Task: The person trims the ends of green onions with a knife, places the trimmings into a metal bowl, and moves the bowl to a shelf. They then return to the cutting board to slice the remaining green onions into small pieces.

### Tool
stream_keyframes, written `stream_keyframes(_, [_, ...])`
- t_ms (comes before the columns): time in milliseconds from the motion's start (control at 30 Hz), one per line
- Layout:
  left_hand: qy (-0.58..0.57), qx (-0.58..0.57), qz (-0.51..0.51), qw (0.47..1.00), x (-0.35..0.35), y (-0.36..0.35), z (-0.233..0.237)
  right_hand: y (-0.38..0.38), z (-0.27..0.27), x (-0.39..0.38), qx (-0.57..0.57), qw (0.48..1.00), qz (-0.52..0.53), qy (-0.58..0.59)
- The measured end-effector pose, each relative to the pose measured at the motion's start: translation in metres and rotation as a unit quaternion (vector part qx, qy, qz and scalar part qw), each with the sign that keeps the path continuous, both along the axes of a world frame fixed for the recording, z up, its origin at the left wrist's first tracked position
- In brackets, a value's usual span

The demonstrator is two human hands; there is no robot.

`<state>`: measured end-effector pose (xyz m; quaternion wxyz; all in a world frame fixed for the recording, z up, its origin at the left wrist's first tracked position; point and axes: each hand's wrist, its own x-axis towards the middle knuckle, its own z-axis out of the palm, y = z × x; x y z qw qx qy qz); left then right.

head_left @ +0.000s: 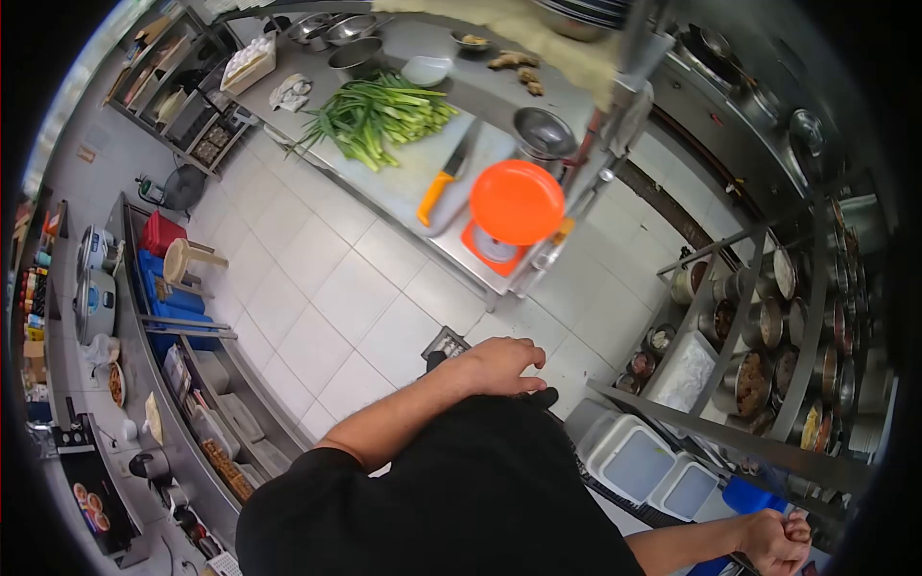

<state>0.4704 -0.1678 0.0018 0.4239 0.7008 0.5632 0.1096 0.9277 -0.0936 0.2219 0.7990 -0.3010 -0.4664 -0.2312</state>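
Note:
My left hand (504,365) is in front of my black shirt, over the floor. Its fingers are loosely bent and apart, with nothing seen in them. At the lower right edge, my right hand (776,543) has its fingers curled together beside the shelving; what they hold, if anything, is hidden. Ahead on the steel table, green leafy stalks (384,117) lie on a white cutting board (375,187). A knife with a yellow handle (437,199) rests on the board. An orange scale (517,204) with a round pan stands at the table's near corner.
Metal bowls (545,132), ginger (515,60) and a tray of eggs (252,60) are on the table. Containers of food fill the rack (749,384) at right. White lidded tubs (631,459) stand near my right side. A steel counter (192,394) runs along the left.

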Motion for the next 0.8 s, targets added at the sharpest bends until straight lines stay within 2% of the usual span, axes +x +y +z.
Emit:
stream_keyframes(33, [-0.002,0.002,0.004,1.000,-0.023,-0.010,-0.005,-0.009,0.001,-0.031,0.000,1.000,0.019,-0.012])
stream_keyframes(133, [-0.012,0.037,0.038,0.999,-0.097,-0.044,-0.011,-0.031,-0.016,-0.127,-0.034,0.986,0.163,-0.016])
stream_keyframes(200, [-0.012,0.044,0.081,0.996,-0.146,-0.066,-0.006,-0.030,-0.041,-0.185,-0.127,0.977,0.170,-0.020])
stream_keyframes(267, [-0.003,0.039,0.126,0.991,-0.193,-0.086,0.000,-0.022,-0.058,-0.260,-0.155,0.945,0.288,-0.010])
stream_keyframes(333, [-0.018,0.029,0.195,0.980,-0.233,-0.104,0.013,-0.016,-0.075,-0.328,-0.183,0.907,0.370,-0.086])
stream_keyframes(433, [-0.033,0.028,0.278,0.960,-0.280,-0.127,0.016,-0.010,-0.088,-0.429,-0.281,0.857,0.373,-0.217])
stream_keyframes(467, [-0.035,0.026,0.301,0.953,-0.293,-0.132,0.018,-0.004,-0.070,-0.463,-0.289,0.813,0.380,-0.333])
stream_keyframes(533, [-0.044,0.026,0.353,0.934,-0.313,-0.142,0.018,0.008,-0.070,-0.528,-0.349,0.751,0.414,-0.379])
stream_keyframes(667, [-0.081,-0.008,0.406,0.910,-0.348,-0.149,0.014,0.060,-0.105,-0.635,-0.449,0.664,0.447,-0.398])
stream_keyframes(800, [-0.068,-0.033,0.441,0.894,-0.389,-0.138,0.002,0.152,-0.188,-0.746,-0.499,0.627,0.462,-0.381])
